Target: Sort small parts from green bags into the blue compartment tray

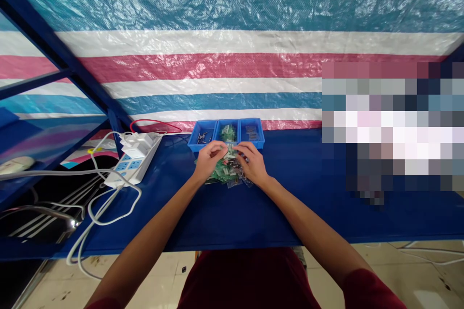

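Observation:
My left hand [210,158] and my right hand [253,160] meet over a loose pile at the middle of the blue table. Pinched between their fingertips is a small see-through plastic bag [231,148], partly hidden by the fingers; what it contains is too small to tell. Beneath the hands lies a pile of small green and see-through plastic bags [221,172], some with dark or metallic bits inside. Just behind stand three joined blue bins: the left bin [195,147] has thin metal pieces, the middle bin [216,131] green bags, the right bin [261,143] see-through packets.
A white power strip [139,164] with plugged-in adapters stands on the left, its white cables [94,217] looping over the table edge. A striped plastic sheet [217,67] hangs behind the blue table [304,193]. A blurred-out area covers the right side.

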`<state>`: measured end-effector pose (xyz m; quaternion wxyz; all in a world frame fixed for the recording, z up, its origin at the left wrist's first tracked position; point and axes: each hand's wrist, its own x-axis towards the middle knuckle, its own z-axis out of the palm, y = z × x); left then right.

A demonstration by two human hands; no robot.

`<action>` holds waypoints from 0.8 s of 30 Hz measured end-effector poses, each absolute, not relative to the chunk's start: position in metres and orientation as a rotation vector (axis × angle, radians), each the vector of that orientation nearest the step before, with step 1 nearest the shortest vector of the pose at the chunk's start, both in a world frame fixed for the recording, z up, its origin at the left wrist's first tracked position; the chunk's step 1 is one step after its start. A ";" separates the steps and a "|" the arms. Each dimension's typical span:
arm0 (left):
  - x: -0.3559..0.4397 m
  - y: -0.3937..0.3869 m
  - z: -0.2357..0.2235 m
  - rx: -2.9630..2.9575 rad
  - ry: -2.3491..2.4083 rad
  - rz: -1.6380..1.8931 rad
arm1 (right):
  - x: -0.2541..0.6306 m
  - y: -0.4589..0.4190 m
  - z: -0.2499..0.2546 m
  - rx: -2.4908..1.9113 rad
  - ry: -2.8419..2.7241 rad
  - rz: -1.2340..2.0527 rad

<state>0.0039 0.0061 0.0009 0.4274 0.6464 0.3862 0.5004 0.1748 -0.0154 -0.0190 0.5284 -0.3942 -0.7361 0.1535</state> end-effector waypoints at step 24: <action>0.000 0.006 -0.002 1.715 1.014 1.281 | 0.172 -0.013 -0.019 -1.082 -1.652 0.488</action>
